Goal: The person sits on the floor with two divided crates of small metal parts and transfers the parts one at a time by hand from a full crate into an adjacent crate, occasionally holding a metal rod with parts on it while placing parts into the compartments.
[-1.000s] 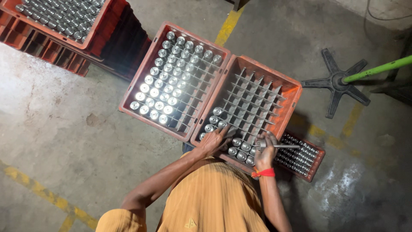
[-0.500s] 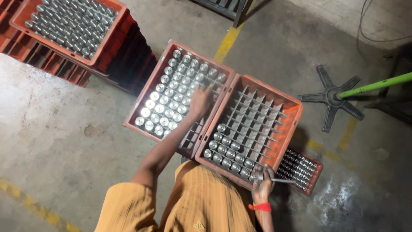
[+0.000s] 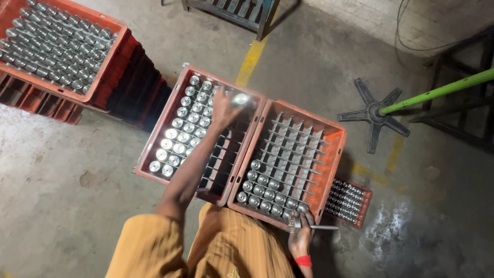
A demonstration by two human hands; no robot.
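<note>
Dim, warm indoor light from above. Glare spots on metal cylinder tops in left crate (image 3: 170, 139). Left hand (image 3: 225, 107) motion-blurred, shiny part in it smeared. Deep shadow beside stacked crates (image 3: 135, 98). Corners darker, slight wide-angle stretch at edges.

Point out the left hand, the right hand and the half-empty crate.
left hand (image 3: 225, 109), head view, back of the hand.
right hand (image 3: 301, 231), head view, knuckles.
half-empty crate (image 3: 337, 154), head view, right rim.

No packages, labels, signs or screens visible, as far as discernible.
</note>
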